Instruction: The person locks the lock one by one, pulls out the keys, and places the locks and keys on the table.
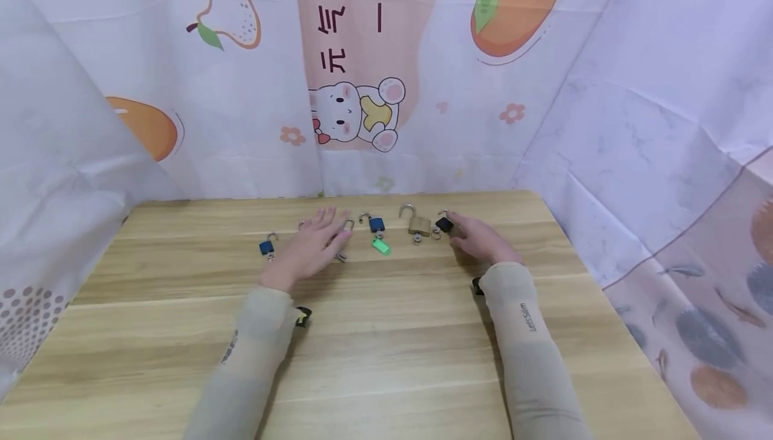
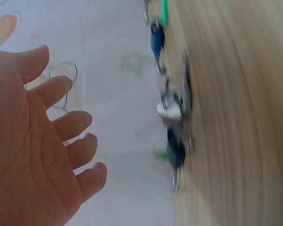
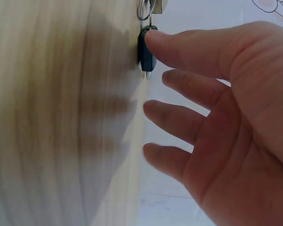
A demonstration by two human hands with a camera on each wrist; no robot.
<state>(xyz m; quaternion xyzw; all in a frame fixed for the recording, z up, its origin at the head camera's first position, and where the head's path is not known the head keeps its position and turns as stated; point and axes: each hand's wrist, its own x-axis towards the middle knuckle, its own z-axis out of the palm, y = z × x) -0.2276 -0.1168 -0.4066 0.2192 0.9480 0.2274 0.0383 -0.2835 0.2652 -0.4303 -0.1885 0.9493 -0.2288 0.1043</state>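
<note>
My left hand (image 1: 311, 245), fingers spread, is over a padlock or padlocks that it partly covers; a shackle (image 1: 349, 224) shows past its fingers. In the left wrist view its palm faces the blurred dark padlock (image 2: 176, 148) and holds nothing. Left of it lies a small blue padlock (image 1: 266, 247). Between the hands are another blue padlock (image 1: 377, 225) with a green tag (image 1: 381, 246) and a larger brass padlock (image 1: 419, 226), shackles open. My right hand (image 1: 480, 239) is beside a black padlock (image 1: 444, 225); its thumb tip overlaps that padlock in the right wrist view, other fingers extended.
The padlocks form a row near the back edge of the wooden table (image 1: 374, 339). Right behind it hangs a printed curtain (image 1: 241, 91), with more curtain on both sides. A key ring (image 1: 436, 234) lies between the brass and black padlocks.
</note>
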